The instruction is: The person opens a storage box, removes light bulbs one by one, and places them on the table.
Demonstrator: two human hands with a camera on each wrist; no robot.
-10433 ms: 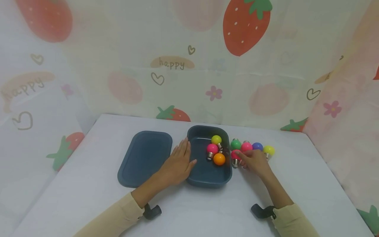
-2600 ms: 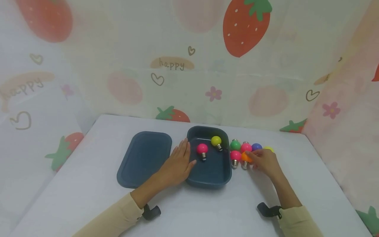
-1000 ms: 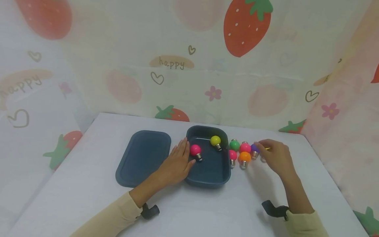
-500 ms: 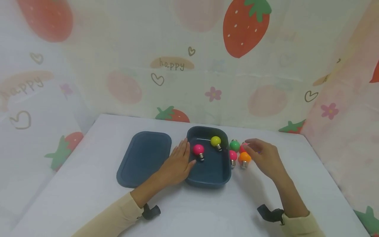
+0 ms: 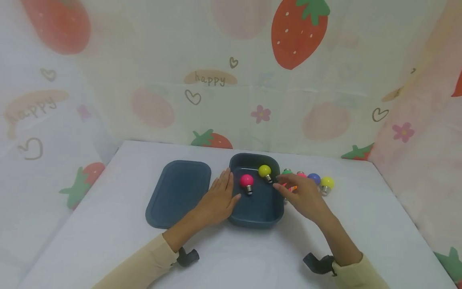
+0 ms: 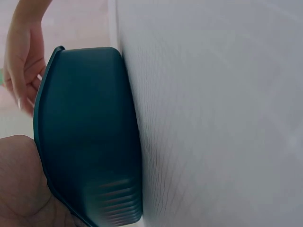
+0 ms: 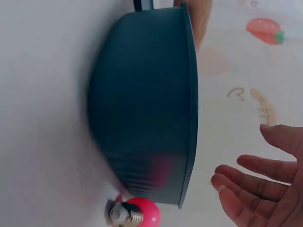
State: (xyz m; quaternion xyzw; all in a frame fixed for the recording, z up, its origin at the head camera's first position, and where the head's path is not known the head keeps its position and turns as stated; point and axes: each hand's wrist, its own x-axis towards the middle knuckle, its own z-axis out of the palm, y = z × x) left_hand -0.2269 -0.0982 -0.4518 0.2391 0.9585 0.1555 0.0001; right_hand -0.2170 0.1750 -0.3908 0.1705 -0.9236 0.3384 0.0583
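Note:
A dark blue plastic box point(image 5: 254, 212) stands on the table. Inside lie a pink light bulb point(image 5: 247, 180) and a yellow light bulb point(image 5: 264, 171). My left hand point(image 5: 215, 200) rests flat against its left rim, fingers straight. My right hand point(image 5: 306, 198) hovers at the right rim; the right wrist view shows that hand point(image 7: 265, 184) with spread, slightly bent fingers and nothing between them. Beyond it stand a green bulb point(image 5: 286, 171), a blue bulb point(image 5: 314, 178) and another yellow bulb point(image 5: 327, 182). Pink and orange bulbs there are partly hidden by the hand.
A flat dark blue lid point(image 5: 177, 192) lies left of the box, beside my left forearm. The table point(image 5: 252, 257) is white. A strawberry-print curtain point(image 5: 216, 108) hangs behind it. A black wrist camera point(image 5: 319, 263) sits under my right wrist.
Over ten seconds, the orange bulb has gone from the box to the group at its right. In the last second my right hand has left the blue and yellow bulbs, moving left to the rim.

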